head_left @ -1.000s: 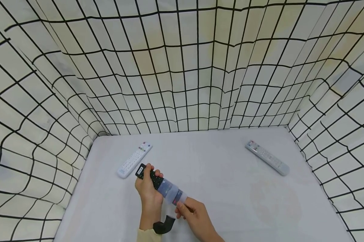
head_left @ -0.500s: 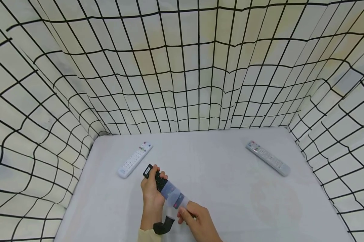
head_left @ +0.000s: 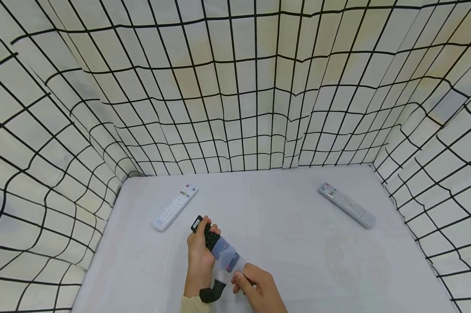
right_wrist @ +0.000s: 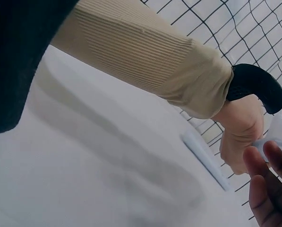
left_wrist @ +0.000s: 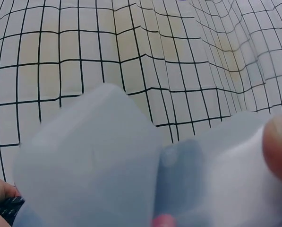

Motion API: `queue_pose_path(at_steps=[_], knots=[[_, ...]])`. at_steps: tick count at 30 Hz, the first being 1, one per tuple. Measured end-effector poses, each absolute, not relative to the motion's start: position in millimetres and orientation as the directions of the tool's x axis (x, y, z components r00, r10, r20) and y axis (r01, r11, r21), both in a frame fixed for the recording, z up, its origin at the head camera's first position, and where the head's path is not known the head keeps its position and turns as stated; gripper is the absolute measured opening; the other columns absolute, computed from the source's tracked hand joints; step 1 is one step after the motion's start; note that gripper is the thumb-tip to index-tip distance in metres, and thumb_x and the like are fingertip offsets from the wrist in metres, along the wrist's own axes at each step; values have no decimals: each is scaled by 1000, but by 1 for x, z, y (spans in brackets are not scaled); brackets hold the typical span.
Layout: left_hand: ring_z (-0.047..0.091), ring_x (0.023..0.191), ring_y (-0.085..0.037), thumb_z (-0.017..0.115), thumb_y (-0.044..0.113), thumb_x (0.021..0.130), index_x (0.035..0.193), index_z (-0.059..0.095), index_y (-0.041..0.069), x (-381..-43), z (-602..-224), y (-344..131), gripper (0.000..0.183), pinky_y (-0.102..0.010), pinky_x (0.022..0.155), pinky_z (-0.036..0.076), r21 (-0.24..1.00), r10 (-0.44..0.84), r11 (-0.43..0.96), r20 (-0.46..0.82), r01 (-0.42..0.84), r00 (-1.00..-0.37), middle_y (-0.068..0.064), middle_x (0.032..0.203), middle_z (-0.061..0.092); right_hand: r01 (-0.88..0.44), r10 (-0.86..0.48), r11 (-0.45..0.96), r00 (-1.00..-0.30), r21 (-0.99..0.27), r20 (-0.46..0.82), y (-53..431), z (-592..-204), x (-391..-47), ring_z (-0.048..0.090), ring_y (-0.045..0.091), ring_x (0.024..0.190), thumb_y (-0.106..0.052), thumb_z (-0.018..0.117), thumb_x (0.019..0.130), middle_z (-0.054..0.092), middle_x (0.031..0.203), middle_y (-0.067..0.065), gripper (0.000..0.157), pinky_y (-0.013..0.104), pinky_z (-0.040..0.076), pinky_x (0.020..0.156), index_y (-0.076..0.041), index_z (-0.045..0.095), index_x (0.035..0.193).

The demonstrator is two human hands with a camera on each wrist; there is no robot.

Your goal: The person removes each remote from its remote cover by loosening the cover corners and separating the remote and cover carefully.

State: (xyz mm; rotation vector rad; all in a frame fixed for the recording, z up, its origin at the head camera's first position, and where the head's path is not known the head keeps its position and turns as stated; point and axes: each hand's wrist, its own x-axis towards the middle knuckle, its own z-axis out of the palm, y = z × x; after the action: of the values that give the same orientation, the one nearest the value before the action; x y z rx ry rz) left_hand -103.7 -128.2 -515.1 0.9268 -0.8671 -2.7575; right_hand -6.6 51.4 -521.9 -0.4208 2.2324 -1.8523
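Note:
In the head view my left hand grips a black remote control, its thumb along the upper end. The remote is tilted, its lower end toward the right hand. A translucent, bluish-white sleeve-like cover wraps the lower part, with a folded-back flap around its middle. At the cover's lower end, my right hand pinches the edge between thumb and fingers. The left wrist view shows the folded flap up close and blurred, with a right fingertip at the far right. Most of the remote's underside is hidden by the left hand.
A white remote lies left of the hands on the white table. Toward the right lies another remote, inside a clear cover. White walls with a black grid enclose the table's back and sides.
Both hands have shifted slightly right and toward the table's front, carrying the black remote along. The left hand has moved further than the right. Both remotes on the table stay put.

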Motion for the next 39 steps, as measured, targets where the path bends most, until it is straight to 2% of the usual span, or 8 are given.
queue_pose_path(at_steps=[6,20,25,31,39], knots=[[54,58,-9,67,15,103,94,60,4,-104,-515,-128,15,-21,59,53,544,-269,-836,-521,-73,-810,-2,84,56,-102,-351,163,-936,-981,38,53,-522,-6,58,-1,67,-25,59,107,74,82,7,24,18,48,61,-17,73,90],[54,59,-8,66,13,103,107,52,3,-103,-512,-128,18,-20,58,51,535,-267,-842,-520,-66,-811,-1,87,57,-143,-347,184,-935,-973,72,56,-520,-4,53,-5,67,-21,61,106,72,81,3,21,16,46,59,-17,74,90],[54,59,-8,67,13,102,103,55,3,-104,-513,-127,16,-20,58,51,537,-276,-842,-523,-61,-806,-1,86,57,-142,-347,198,-936,-970,66,59,-519,-4,52,-5,66,-23,61,106,72,81,1,21,16,45,58,-18,73,90],[54,58,-8,68,13,102,93,60,4,-104,-515,-127,15,-21,57,51,542,-284,-838,-531,-62,-798,-1,84,57,-159,-356,203,-931,-966,78,61,-519,-3,52,-6,66,-24,60,107,72,80,2,25,18,47,58,-10,73,90],[55,58,-8,67,14,102,91,61,4,-103,-515,-127,16,-21,57,51,556,-294,-829,-519,-56,-803,-1,84,57,-161,-349,208,-934,-965,80,63,-519,-1,53,-5,67,-23,60,107,71,80,0,25,19,49,58,-12,73,89]])
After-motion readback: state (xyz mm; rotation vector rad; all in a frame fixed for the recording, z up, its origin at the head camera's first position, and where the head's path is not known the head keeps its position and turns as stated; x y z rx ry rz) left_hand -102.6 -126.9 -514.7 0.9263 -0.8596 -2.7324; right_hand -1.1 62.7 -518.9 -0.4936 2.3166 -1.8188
